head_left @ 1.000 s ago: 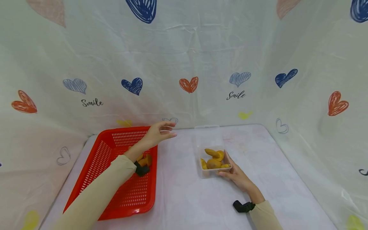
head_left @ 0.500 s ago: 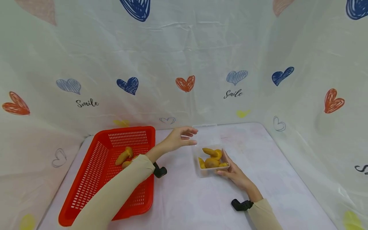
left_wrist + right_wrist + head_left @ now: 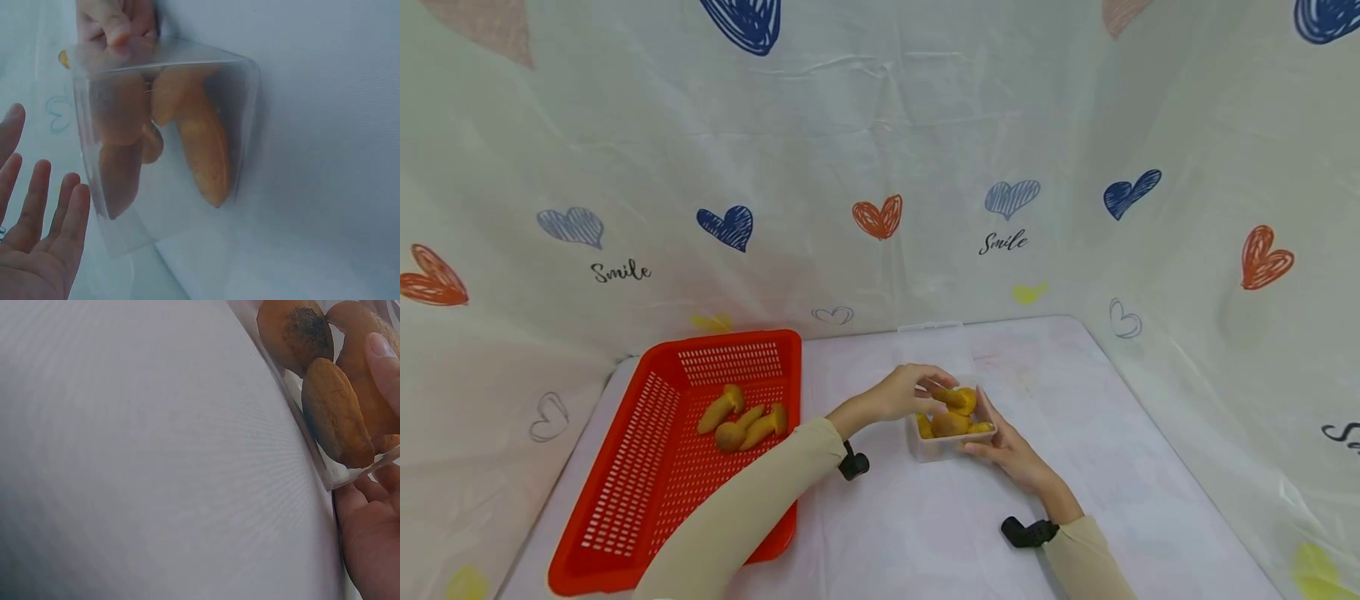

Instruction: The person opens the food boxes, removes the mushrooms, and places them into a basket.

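Observation:
A clear plastic container point(image 3: 934, 451) with several orange-brown pieces point(image 3: 951, 423) sits mid-table. My right hand point(image 3: 1003, 447) grips its near right corner, with the thumb point(image 3: 384, 359) over the rim. My left hand point(image 3: 913, 389) hovers at the container's left side, close to the top piece. Its fingers point(image 3: 37, 212) are straight and hold nothing. In the left wrist view the pieces point(image 3: 200, 147) show through the clear container point(image 3: 156, 219) wall. The right wrist view shows the pieces point(image 3: 334, 412) up close.
A red slotted basket point(image 3: 722, 340) on the left holds three more orange-brown pieces point(image 3: 741, 419). The container's clear lid point(image 3: 934, 342) lies open behind it. A heart-printed sheet point(image 3: 880, 167) walls the table at the back and both sides.
My left hand has moved right from above the basket's far corner to the container. My right hand has kept its grip on the container.

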`<state>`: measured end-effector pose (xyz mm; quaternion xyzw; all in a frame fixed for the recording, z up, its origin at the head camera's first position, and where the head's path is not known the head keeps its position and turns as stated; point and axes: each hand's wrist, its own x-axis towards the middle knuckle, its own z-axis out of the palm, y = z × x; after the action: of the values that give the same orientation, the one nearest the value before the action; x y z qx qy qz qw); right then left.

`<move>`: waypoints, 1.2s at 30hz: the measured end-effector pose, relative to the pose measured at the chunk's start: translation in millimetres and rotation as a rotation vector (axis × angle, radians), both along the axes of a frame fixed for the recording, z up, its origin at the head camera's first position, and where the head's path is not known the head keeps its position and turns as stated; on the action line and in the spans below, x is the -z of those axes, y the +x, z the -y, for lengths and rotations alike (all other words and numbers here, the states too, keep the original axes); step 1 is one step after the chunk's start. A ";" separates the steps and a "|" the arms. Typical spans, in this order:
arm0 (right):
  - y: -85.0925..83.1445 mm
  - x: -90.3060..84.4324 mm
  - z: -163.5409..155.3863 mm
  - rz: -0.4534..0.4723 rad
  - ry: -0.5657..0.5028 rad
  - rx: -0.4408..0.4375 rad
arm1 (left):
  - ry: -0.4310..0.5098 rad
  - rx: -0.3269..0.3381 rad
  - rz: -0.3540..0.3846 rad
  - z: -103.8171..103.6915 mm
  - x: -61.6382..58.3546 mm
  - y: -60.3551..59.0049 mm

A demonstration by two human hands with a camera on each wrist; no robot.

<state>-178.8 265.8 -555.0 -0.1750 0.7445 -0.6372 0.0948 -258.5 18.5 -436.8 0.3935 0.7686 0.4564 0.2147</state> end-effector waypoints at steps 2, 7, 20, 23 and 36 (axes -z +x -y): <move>-0.8 0.7 -0.5 -0.006 -0.003 -0.002 | -0.010 0.027 0.004 -3.9 5.1 -0.6; -2.4 2.9 -1.5 -0.019 -0.026 -0.026 | -0.049 0.100 -0.027 -10.0 15.3 -2.5; -2.6 4.9 -0.8 0.018 -0.041 -0.013 | -0.273 0.121 -0.281 -15.4 27.0 -2.5; -2.7 5.4 -1.0 0.013 -0.045 -0.014 | -0.325 0.104 -0.333 -16.5 28.7 -1.6; -1.2 4.6 -0.5 0.018 -0.060 -0.022 | -0.333 0.122 -0.326 -16.9 23.6 2.7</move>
<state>-180.0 266.2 -559.5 -0.1804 0.7223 -0.6596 0.1032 -255.8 35.4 -460.4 0.4666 0.8327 0.2399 0.1769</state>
